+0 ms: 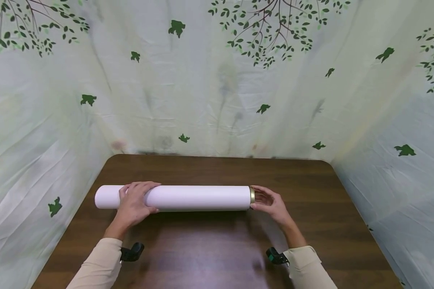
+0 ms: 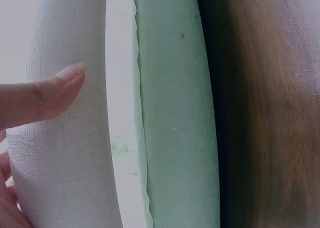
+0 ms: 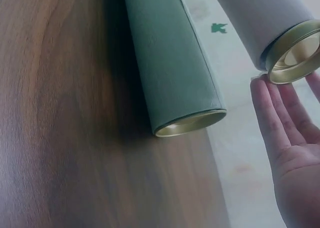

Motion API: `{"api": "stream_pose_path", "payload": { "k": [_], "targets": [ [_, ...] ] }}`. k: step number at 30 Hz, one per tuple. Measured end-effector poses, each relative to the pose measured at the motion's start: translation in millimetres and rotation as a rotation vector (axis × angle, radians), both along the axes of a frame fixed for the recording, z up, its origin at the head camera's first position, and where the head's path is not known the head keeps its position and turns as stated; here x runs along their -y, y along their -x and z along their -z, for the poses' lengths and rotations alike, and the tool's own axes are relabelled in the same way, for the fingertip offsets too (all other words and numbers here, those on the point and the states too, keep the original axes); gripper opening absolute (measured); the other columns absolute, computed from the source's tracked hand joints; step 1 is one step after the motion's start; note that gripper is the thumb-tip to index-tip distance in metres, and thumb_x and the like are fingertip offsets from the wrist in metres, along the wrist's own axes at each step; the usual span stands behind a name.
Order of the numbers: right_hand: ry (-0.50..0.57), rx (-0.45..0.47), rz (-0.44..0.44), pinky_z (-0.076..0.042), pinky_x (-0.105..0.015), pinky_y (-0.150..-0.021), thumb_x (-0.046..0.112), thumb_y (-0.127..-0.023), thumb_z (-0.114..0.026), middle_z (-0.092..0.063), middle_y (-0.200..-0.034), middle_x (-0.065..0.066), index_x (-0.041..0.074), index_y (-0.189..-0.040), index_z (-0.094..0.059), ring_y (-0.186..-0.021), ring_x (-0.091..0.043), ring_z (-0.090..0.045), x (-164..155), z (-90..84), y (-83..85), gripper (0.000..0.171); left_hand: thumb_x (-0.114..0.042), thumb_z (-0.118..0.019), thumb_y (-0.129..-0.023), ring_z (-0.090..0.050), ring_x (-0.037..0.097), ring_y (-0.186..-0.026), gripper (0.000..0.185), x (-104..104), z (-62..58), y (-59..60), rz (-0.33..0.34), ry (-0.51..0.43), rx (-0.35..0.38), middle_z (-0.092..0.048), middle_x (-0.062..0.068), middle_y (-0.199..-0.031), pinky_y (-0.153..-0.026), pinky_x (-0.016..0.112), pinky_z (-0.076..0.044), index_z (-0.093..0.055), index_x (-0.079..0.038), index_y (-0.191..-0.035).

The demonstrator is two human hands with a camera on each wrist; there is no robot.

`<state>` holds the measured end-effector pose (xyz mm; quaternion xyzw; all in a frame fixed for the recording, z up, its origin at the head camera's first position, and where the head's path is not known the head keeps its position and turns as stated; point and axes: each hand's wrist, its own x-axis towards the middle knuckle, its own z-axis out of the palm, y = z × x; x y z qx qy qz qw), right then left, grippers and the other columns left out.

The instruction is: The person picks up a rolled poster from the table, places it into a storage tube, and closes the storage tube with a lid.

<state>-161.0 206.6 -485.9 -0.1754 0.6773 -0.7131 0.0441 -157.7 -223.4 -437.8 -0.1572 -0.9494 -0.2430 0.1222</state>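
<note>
A long white tube (image 1: 199, 197) with a gold end cap (image 1: 252, 195) is held level over the brown table (image 1: 217, 249). My left hand (image 1: 135, 198) grips it near its left end, fingers curled over the top and thumb (image 2: 45, 97) pressed on the white tube (image 2: 65, 163). My right hand (image 1: 267, 200) is open at the capped end. In the right wrist view the right hand's fingertips (image 3: 262, 87) touch the gold cap (image 3: 295, 52) of the white tube (image 3: 260, 17). A green tube (image 3: 170, 62) lies on the table beside it, the same green tube (image 2: 175, 128) showing in the left wrist view. The head view hides it.
The table (image 3: 65, 112) is ringed on three sides by a pale fabric backdrop (image 1: 217, 100) printed with green leaves and birds. It hangs close behind the table's far edge. Bare wood (image 2: 270, 112) lies between the tubes and my body.
</note>
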Motion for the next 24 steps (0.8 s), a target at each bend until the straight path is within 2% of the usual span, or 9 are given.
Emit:
{"api": "stream_pose_path", "payload": {
  "k": [8,20,24],
  "targets": [
    [0.003,-0.002,-0.002,-0.053,-0.03,-0.083,-0.006,-0.081,-0.07,-0.061,-0.121,-0.003,-0.013,-0.133,-0.045,-0.109,-0.023,-0.061,4.3,2.5,0.0,0.058,-0.01,-0.091,-0.056,-0.047,0.039,-0.113,0.07,1.8,-0.8,-1.8,-0.003,0.005,0.02,-0.063,0.017,-0.12,-0.096,0.061,-0.018,-0.064,-0.008,-0.119],
    [0.007,-0.055,-0.009,-0.053,-0.029,-0.084,-0.009,-0.079,-0.071,-0.063,-0.119,-0.007,-0.016,-0.13,-0.047,-0.103,-0.019,-0.064,1.6,3.0,3.8,0.057,-0.011,-0.092,-0.055,-0.048,0.037,-0.111,0.069,0.6,-0.3,-2.1,-0.015,-0.006,0.002,-0.064,0.015,-0.118,-0.096,0.06,-0.02,-0.065,-0.008,-0.118],
    [0.01,-0.042,-0.029,-0.053,-0.029,-0.085,-0.007,-0.081,-0.07,-0.061,-0.123,-0.015,-0.015,-0.133,-0.046,-0.106,-0.018,-0.064,4.1,3.3,3.4,0.058,-0.011,-0.091,-0.056,-0.048,0.038,-0.112,0.068,3.4,-1.3,-2.8,-0.018,0.004,0.014,-0.063,0.016,-0.119,-0.096,0.061,-0.019,-0.064,-0.008,-0.119]
  ]
}}
